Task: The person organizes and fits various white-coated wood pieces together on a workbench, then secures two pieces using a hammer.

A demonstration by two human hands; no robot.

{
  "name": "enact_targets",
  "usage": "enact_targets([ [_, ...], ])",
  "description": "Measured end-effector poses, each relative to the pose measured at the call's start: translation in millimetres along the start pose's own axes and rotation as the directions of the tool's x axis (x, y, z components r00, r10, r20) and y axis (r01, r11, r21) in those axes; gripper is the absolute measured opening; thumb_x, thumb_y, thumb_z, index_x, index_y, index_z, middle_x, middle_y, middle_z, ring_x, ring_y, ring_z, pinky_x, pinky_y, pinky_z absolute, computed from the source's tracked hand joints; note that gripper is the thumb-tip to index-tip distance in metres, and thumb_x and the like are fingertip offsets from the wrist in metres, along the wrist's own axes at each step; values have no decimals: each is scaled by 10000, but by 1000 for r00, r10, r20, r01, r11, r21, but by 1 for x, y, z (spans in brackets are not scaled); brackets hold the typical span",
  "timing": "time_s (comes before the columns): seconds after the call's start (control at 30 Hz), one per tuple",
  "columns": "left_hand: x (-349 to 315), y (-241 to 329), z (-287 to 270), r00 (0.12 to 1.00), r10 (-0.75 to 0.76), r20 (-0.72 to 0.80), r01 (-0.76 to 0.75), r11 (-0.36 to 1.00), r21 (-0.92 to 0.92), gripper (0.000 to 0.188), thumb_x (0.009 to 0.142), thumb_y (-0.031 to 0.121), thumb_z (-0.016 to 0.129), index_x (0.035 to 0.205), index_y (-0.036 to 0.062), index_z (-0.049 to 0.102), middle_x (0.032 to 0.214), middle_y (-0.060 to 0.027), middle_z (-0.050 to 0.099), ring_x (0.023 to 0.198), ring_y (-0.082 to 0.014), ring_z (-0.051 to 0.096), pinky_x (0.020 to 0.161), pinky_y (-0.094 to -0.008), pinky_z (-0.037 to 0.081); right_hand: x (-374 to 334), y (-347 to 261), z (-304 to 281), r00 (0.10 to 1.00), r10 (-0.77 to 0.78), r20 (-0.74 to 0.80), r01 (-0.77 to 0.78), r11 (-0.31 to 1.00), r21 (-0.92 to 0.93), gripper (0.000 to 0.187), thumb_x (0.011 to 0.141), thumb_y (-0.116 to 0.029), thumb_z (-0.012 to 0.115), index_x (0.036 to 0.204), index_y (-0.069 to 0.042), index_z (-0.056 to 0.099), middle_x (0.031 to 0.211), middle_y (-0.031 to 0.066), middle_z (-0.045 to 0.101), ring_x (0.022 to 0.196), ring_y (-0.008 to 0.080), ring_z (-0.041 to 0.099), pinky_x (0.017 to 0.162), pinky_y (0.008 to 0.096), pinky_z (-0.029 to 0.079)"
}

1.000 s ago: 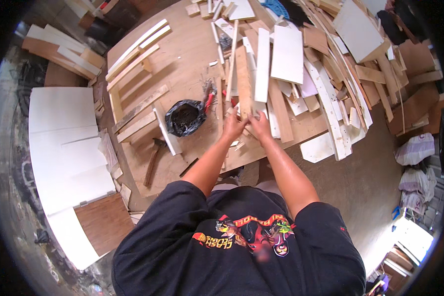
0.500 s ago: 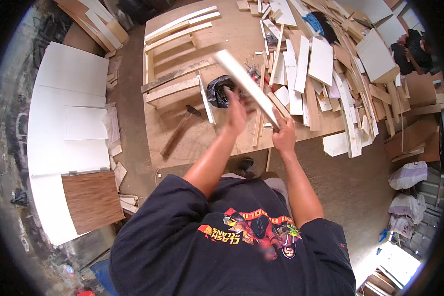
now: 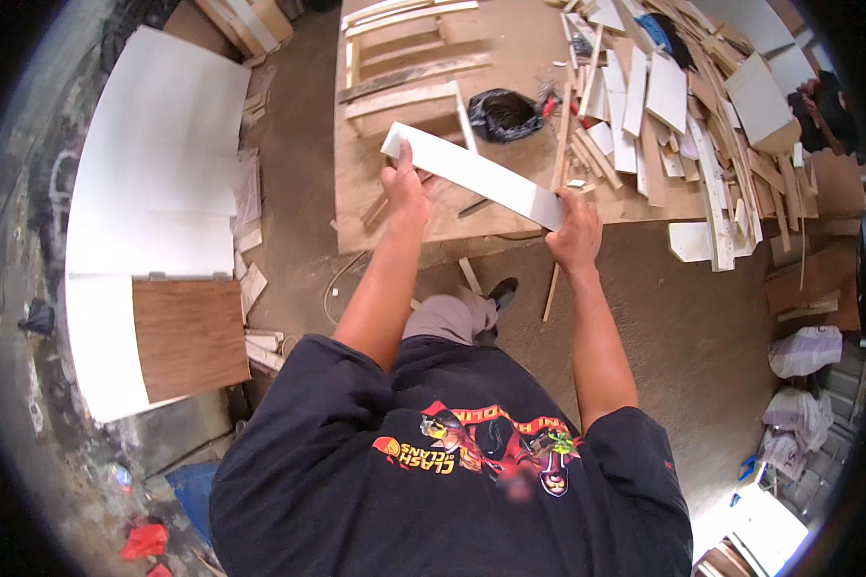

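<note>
A narrow white board (image 3: 481,178) is held between my two hands, above the near edge of the wooden worktable (image 3: 433,223). My left hand (image 3: 408,190) grips its left end, thumb up on the white face. Around the lower right end my right hand (image 3: 575,231) is closed. Behind the board lies a wooden frame (image 3: 409,96) of slats on the table. A black plastic bag (image 3: 503,116) with its mouth spread stands just beyond the board. The hammer seen earlier is mostly hidden, with part of its wooden handle (image 3: 375,210) showing beside my left hand.
Offcuts and white boards (image 3: 666,101) are heaped on the table's right side. Large white panels (image 3: 154,163) and a brown panel (image 3: 191,334) stand at the left. White sacks (image 3: 804,352) lie at the right. A thin cable (image 3: 331,293) curves near the table's front edge.
My left hand, off the board before, has taken hold of its left end. The board has swung lower and flatter. My view and body have shifted, with the table now farther up.
</note>
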State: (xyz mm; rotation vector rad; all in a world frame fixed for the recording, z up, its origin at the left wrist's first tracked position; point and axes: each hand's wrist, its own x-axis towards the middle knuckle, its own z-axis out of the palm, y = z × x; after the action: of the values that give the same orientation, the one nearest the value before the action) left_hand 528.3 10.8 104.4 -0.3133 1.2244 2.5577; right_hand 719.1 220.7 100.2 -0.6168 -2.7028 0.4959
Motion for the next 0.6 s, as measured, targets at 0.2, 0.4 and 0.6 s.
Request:
enact_targets([
  [0.2, -37, 79, -64, 942, 253, -220, -197, 948, 250, 349, 1000, 248, 574, 1295, 128, 433, 1156, -113, 590, 912, -247, 676, 699, -406, 631, -10, -82, 17, 980, -187, 73, 186, 982, 31, 670, 617, -220, 830, 1242, -204, 589, 1095, 59, 622, 1053, 294, 555, 913, 422, 428],
  [0.4, 6, 147, -179, 911, 320, -260, -217, 909, 356, 350, 996, 350, 577, 1181, 56, 536, 963, -94, 671, 815, -222, 702, 663, -372, 615, 18, -186, 55, 979, -200, -39, 198, 979, -55, 613, 657, -199, 786, 1241, -239, 603, 1233, 76, 578, 1251, 304, 469, 1113, 526, 288],
  [0.6, 57, 244, -289, 997, 83, 4, -79, 930, 359, 359, 1004, 360, 566, 1092, 14, 601, 903, -89, 682, 783, -179, 691, 674, -330, 607, 63, -316, 140, 980, -144, -135, 127, 984, -123, 708, 688, -98, 696, 1357, -277, 544, 1469, 137, 401, 1409, 339, 318, 1154, 574, 209],
])
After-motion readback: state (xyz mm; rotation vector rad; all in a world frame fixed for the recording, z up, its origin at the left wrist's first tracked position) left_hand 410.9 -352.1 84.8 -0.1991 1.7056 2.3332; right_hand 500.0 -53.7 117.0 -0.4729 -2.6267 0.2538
